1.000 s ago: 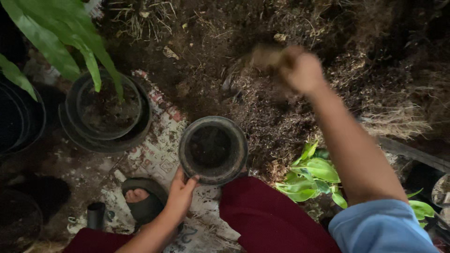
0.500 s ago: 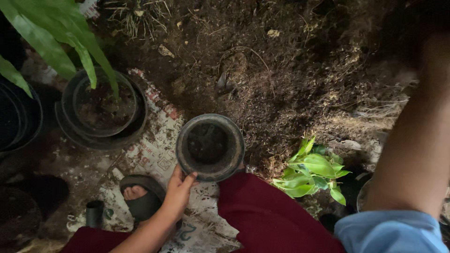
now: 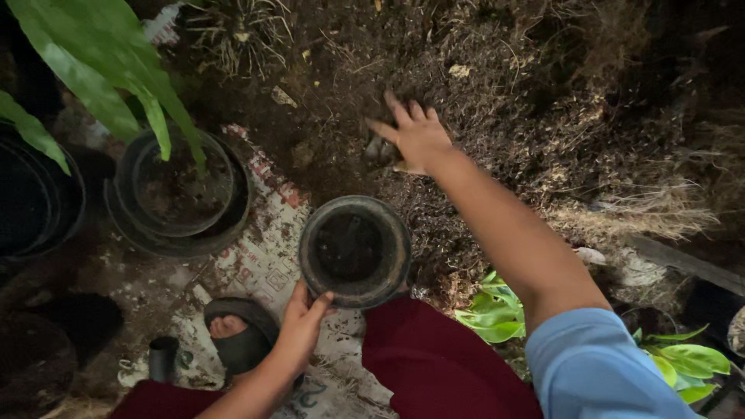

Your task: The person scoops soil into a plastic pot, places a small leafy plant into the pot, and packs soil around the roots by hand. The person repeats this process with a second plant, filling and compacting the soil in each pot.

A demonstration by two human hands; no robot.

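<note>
Seen from above, a person crouches over a dark heap of soil point(image 3: 497, 101) and several black plastic pots. The right arm, in a light blue sleeve point(image 3: 601, 365), stretches forward and away from the body, nearly straight, with the right hand point(image 3: 415, 136) lying palm down on the soil. Its fingers are spread fairly wide and pressed into the loose earth; whether they grasp anything beneath cannot be told.

The left arm reaches in from the bottom edge, bent slightly, and the left hand point(image 3: 299, 330) rests at the near rim of a round black pot point(image 3: 355, 250). Its fingers are close together and touch the rim's outer edge, the thumb alongside, steadying the pot rather than wrapping round it. The pot stands upright on a patterned sheet point(image 3: 260, 268), just short of the soil heap and between the two hands, with a little dark soil inside.

To the left stands a larger pot with a broad-leaved green plant point(image 3: 101, 74). A sandalled foot point(image 3: 233, 334) sits beside the left hand. A small leafy plant point(image 3: 497, 310) lies under the right forearm.
</note>
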